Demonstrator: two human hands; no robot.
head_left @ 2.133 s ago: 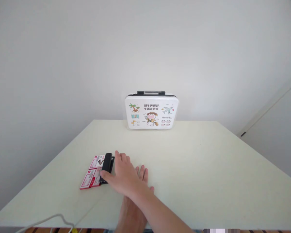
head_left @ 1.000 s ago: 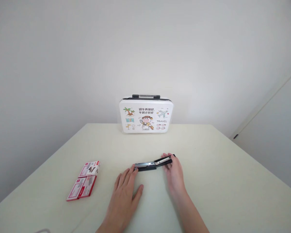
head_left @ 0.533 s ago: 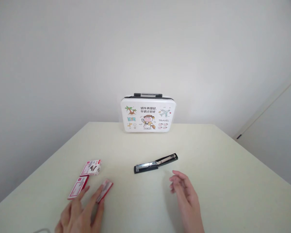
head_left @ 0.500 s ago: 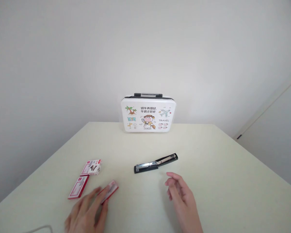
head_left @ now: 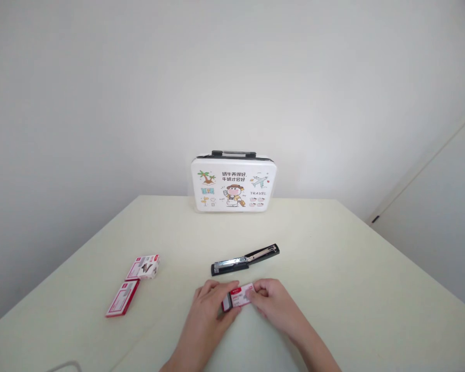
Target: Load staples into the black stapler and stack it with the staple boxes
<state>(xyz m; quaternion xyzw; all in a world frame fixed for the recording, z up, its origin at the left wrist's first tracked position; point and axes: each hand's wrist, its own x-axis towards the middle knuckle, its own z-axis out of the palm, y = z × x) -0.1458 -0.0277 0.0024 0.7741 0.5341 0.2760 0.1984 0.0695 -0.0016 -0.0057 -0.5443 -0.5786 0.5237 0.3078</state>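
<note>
Staple box (head_left: 238, 298) pinched between my left hand (head_left: 206, 315) and right hand (head_left: 273, 306), close to the opened stapler (head_left: 245, 260) so it's handy.

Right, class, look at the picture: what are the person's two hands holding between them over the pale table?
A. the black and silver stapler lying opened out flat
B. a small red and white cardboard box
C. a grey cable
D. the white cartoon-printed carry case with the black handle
B: the left hand and the right hand both grip the small red and white cardboard box, while the black and silver stapler lies untouched just beyond them.
</note>
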